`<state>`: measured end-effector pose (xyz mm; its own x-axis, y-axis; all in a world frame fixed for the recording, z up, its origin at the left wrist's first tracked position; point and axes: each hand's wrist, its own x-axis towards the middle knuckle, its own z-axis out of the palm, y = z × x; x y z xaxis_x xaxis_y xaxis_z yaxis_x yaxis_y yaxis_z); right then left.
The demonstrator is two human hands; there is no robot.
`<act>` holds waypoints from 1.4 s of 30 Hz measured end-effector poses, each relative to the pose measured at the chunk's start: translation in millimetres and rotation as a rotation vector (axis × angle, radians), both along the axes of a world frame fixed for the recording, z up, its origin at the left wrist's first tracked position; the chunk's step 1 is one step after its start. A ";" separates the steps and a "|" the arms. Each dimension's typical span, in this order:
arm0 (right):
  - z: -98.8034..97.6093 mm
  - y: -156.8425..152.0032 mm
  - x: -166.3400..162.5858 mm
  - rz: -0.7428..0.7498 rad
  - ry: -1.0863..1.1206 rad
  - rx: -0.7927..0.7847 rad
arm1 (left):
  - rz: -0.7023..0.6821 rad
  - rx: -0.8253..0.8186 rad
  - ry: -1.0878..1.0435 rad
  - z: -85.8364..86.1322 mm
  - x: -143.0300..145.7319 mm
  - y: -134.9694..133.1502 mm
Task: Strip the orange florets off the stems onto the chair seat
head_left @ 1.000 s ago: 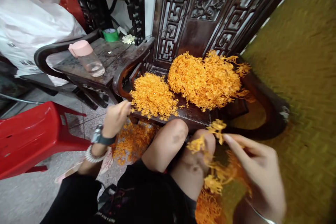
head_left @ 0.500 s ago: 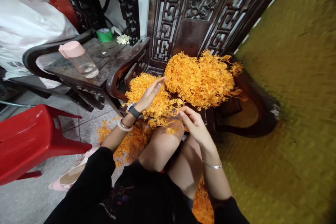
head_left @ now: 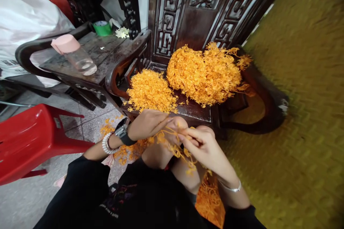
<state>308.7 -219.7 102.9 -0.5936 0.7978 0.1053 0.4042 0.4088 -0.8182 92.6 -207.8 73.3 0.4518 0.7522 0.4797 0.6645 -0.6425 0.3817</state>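
Observation:
My right hand is closed in a pinch on the thin stem end of an orange flower sprig, which hangs over my knees. My left hand reaches across from the left with its fingers stretched out, close above the sprig's other side; whether it touches the stem is hard to see. Just beyond it, a heap of loose orange blossoms lies on the dark carved wooden chair seat. A larger pile of orange flower sprigs rests beside that heap, towards the chair's right arm.
Orange bits litter the floor by my legs, and more stems fill an orange heap below my right arm. At left stand a red plastic stool and a wooden side table bearing a pink-lidded bottle and green tape.
My left hand has come down from above the blossom heap to the sprig. My right hand has lowered slightly, bringing the sprig nearer my body. The view has tilted down a little.

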 end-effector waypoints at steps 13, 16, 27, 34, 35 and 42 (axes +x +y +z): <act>27.2 -47.2 50.4 -0.306 0.068 0.114 | 0.187 0.066 -0.504 23.8 -11.5 20.6; 29.9 -59.6 79.6 -0.651 0.091 0.202 | 0.389 0.120 -0.782 18.9 -65.1 49.4; -2.6 -11.9 55.3 -0.384 0.405 -0.187 | 0.498 -0.011 -0.239 -56.0 -48.2 152.8; -8.2 0.9 44.3 -0.367 0.432 -0.155 | -0.312 -0.462 -0.493 -0.3 20.6 63.8; -8.1 1.8 42.8 -0.389 0.421 -0.131 | -0.434 -0.564 -0.518 5.8 30.9 48.0; -13.4 10.4 41.7 -0.453 0.564 -0.236 | -0.639 -1.076 -0.693 -2.0 68.3 9.1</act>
